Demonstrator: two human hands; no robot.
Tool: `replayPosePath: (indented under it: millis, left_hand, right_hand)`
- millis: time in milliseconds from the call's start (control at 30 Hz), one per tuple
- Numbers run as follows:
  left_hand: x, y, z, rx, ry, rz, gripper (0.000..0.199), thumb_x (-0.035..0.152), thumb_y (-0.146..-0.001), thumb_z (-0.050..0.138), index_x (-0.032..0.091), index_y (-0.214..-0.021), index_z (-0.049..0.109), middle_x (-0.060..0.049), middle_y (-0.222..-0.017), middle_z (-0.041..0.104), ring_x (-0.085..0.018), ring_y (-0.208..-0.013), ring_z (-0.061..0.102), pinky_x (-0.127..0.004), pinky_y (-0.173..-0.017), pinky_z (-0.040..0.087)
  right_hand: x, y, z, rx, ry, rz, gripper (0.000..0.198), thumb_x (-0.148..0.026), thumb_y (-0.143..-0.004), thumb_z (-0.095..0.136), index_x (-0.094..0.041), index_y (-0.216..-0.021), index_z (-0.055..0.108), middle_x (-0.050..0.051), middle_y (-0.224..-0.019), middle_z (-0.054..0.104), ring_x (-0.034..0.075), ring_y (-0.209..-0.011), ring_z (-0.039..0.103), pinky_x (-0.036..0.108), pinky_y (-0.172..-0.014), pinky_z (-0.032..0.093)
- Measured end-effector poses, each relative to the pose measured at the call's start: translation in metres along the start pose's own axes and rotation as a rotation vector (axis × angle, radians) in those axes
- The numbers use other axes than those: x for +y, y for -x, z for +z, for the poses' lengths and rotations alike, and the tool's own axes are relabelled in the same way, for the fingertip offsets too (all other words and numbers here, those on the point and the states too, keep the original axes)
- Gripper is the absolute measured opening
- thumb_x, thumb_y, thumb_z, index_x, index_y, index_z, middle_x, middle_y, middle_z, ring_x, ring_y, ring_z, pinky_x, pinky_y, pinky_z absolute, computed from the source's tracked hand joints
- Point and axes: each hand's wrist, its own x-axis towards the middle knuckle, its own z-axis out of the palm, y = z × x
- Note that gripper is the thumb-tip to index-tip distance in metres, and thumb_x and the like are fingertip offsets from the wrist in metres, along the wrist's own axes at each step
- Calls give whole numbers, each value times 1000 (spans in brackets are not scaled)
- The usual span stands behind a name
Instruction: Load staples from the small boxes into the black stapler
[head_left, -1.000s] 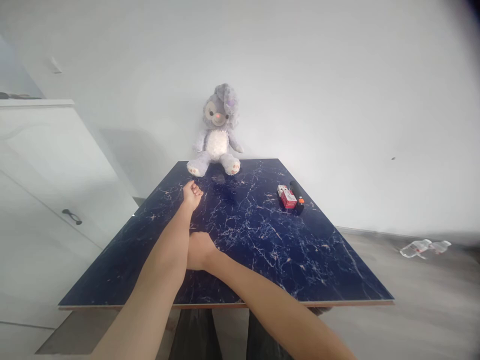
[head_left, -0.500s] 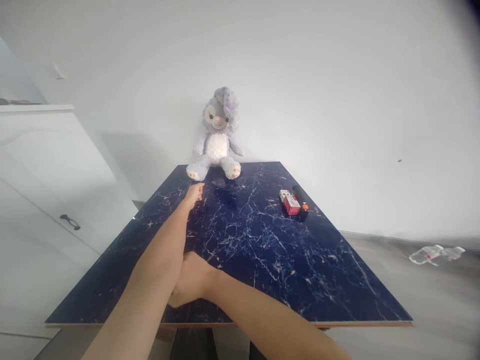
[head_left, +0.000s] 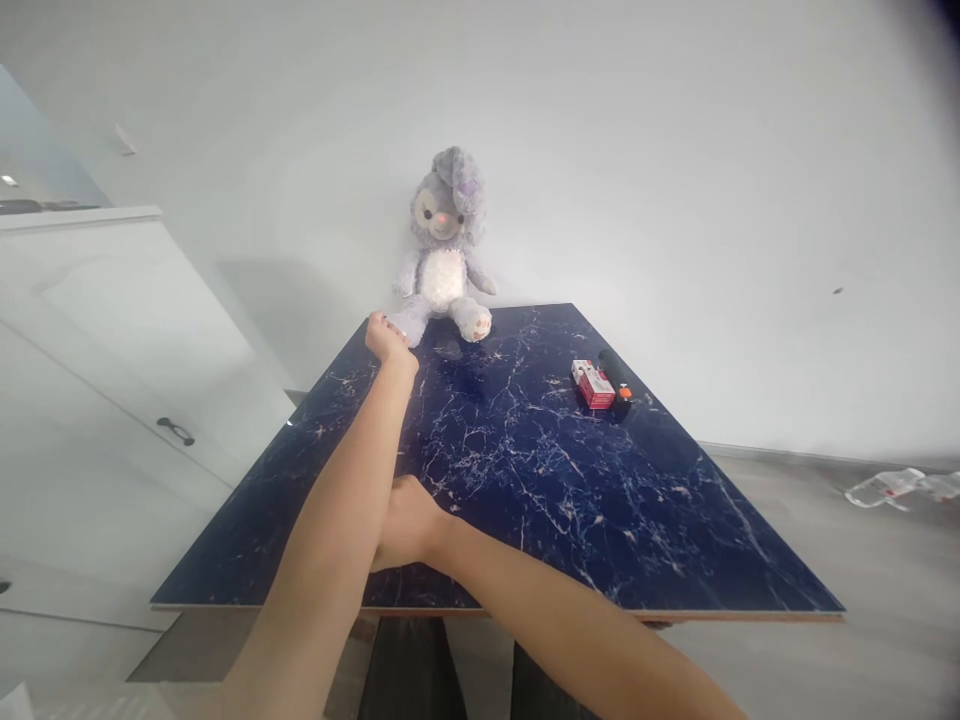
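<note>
My left hand [head_left: 387, 338] is raised at the end of my outstretched left arm, above the far part of the table. Its fingers are curled in, the wrist is bent, and I see nothing in it. In the view it overlaps a foot of the grey plush toy [head_left: 442, 270], though whether they touch is unclear. My right hand [head_left: 411, 520] is up against my left forearm, near the elbow. That forearm hides its fingers. The toy sits upright at the table's far end, against the wall.
On the right of the blue marbled table [head_left: 517, 500] lie a red and white box [head_left: 596, 388] and a black cylindrical thing [head_left: 613, 370] with an orange part. A white cabinet [head_left: 97, 400] stands at the left. Clear plastic bottles [head_left: 885, 487] lie on the floor at the right.
My left hand has risen and bent back at the wrist. My right hand stays by the left forearm. The whole view has shifted slightly, with the table now a little higher and further right.
</note>
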Motion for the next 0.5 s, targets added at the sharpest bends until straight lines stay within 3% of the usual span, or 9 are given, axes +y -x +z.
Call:
replayPosePath:
  millis: [167,367,500]
  left_hand:
    - [15,26,16,39,104,-9,39,40,-86,54,24,-70,22,6,-61,14,-6,-41,14,-25,-40,15]
    - [33,34,13,9,178,54,34,41,-89,49,23,-71,27,5,-65,15,-6,-41,16,-23,-39,19]
    - [32,46,31,-34,127,88,35,43,-90,49,22,-71,27,5,-65,18,-5,-41,18,-22,-41,20]
  right_hand:
    - [4,0,6,40,-50,43,32,-50,-75,61,-24,-91,72,4,-85,74,23,-77,68,26,-56,44]
    - [11,0,8,40,-8,199,23,-39,-72,62,-17,-64,64,4,-62,65,18,-58,60,26,-52,35]
    - [14,1,9,81,-38,134,22,-34,-73,61,-17,-59,59,4,-63,65,17,-61,59,26,-54,36]
